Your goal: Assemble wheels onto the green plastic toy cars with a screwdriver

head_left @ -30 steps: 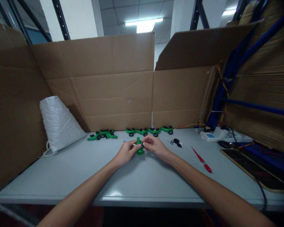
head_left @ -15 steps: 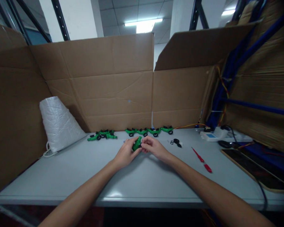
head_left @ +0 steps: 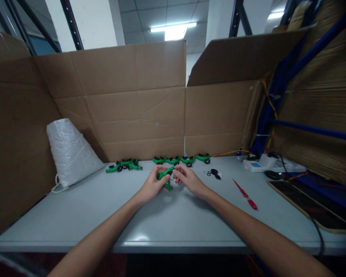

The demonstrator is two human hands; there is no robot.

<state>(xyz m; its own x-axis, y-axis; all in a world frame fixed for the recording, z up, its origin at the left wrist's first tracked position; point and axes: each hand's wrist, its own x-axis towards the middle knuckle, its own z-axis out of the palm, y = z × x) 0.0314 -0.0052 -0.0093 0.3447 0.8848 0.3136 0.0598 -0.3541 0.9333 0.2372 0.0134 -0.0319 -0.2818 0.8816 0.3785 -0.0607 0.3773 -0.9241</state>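
Note:
My left hand (head_left: 153, 184) is closed around a green plastic toy vehicle body (head_left: 167, 172), which is tilted, with one end low beneath the fingers. Dark parts show on its right side. Close against its right end, the fingertips of my right hand (head_left: 188, 180) are pinched together; whatever lies between them is too small to make out. Small black parts (head_left: 214, 172), some of them rings, lie on the table to the right of my hands. Further right rests a red pen-like tool (head_left: 245, 194).
Several green toy vehicles with black wheels (head_left: 186, 161) line the table's back, and more (head_left: 124, 165) sit to the left. A white wrapped bundle (head_left: 70, 152) stands at the left. At the right are a power strip (head_left: 261, 165), a dark flat panel (head_left: 308, 206) and cables. Cardboard walls (head_left: 132, 111) enclose the table.
The green toy body has turned in my left hand, from nearly upright to slanting rightward, and its lower end now shows. My right fingertips have shifted slightly along with it.

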